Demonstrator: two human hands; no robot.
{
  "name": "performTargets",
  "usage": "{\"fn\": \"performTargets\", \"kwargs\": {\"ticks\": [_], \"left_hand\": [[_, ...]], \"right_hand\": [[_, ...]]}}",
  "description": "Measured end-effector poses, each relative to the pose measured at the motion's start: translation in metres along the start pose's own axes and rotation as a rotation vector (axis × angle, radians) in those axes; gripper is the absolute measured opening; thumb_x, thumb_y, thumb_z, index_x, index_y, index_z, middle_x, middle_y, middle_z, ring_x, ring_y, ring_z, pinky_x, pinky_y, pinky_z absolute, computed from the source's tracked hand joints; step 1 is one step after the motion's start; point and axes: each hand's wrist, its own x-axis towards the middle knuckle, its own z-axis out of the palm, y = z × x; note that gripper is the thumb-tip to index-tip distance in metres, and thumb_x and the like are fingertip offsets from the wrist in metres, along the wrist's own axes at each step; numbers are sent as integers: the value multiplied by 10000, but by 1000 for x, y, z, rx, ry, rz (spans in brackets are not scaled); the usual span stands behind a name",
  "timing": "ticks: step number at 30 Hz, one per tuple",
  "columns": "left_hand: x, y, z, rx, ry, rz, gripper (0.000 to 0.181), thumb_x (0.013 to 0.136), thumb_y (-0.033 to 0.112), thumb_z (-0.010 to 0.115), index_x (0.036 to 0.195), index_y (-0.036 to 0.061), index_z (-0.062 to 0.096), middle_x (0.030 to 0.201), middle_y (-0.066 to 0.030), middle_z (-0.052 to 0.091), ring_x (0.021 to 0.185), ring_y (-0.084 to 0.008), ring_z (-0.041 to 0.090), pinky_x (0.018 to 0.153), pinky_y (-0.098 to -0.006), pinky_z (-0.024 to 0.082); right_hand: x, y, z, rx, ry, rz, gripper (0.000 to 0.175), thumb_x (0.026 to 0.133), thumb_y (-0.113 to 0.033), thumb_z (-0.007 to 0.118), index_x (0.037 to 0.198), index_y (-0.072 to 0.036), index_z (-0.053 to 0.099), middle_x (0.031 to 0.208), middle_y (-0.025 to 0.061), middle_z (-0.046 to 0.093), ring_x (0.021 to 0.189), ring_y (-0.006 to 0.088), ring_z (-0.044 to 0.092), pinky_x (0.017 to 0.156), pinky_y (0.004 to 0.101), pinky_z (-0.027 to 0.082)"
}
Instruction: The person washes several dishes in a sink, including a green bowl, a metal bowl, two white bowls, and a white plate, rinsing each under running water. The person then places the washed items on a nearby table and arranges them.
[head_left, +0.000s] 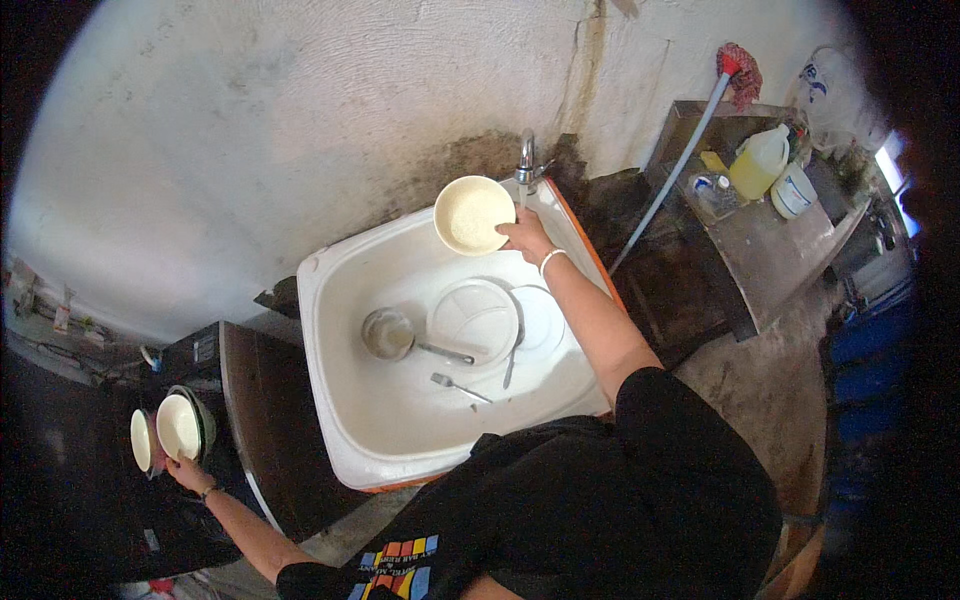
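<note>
Under the running chrome faucet (526, 157), my right hand (527, 236) grips a cream bowl (471, 215) by its edge, its inside turned up to me. Below it is a white sink (330, 420). In the basin lie a divided plate (472, 319), a white plate (541, 319), a small round bowl (386, 334), a fork (459, 387) and two more utensils. Far to the left, my left hand (189, 476) has its fingers at the rim of a second cream bowl (178, 426), which sits against a dark green bowl (206, 424). Another cream bowl (141, 440) is beside it.
A dark cabinet (277, 420) adjoins the sink's left side. To the right, a mop (686, 157) leans on the wall near a low table (772, 262) bearing a jug of yellow liquid (760, 161), a white tub (793, 191) and a clear plastic bottle (716, 195).
</note>
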Motion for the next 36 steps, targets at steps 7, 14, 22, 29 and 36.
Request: {"fn": "performTargets", "kwargs": {"ticks": [7,14,22,29,36], "left_hand": [[-42,19,-6,-496,-121,-295,725,906,266,650,1443,-15,253,1309,-194,536,1163,-336,550,963,-522,432],[-88,58,7,-487,-54,-386,912,890,235,670,1530,21,57,1464,-251,356,1300,-369,440,979,-533,455],[-128,94,31,-357,320,-17,619,866,54,655,1399,-13,349,1320,-174,473,1108,-298,541,892,-419,510],[-234,215,124,-385,-114,380,548,843,-65,563,1370,-14,426,1358,-155,491,1183,-265,529,1027,-389,432],[-405,362,263,-295,-1109,799,628,838,106,716,1412,137,464,1474,-88,456,1366,-262,416,1114,-413,364]], "right_hand": [[-20,-26,-38,-832,109,-538,506,791,119,524,1243,-88,617,1249,184,579,1105,344,597,958,369,469],[-22,-39,-52,-1078,-124,-825,526,850,114,448,1254,-175,621,1345,96,559,1255,287,531,1024,366,459],[3,-13,-44,-752,138,-310,298,823,-151,674,1065,21,644,929,226,697,884,371,692,785,437,546],[10,9,-86,-103,-91,486,227,935,-277,574,915,-54,609,701,69,628,509,132,561,398,267,385],[3,29,-103,-96,-464,739,268,937,-267,423,759,-120,558,608,11,544,460,101,460,410,256,294]]}}
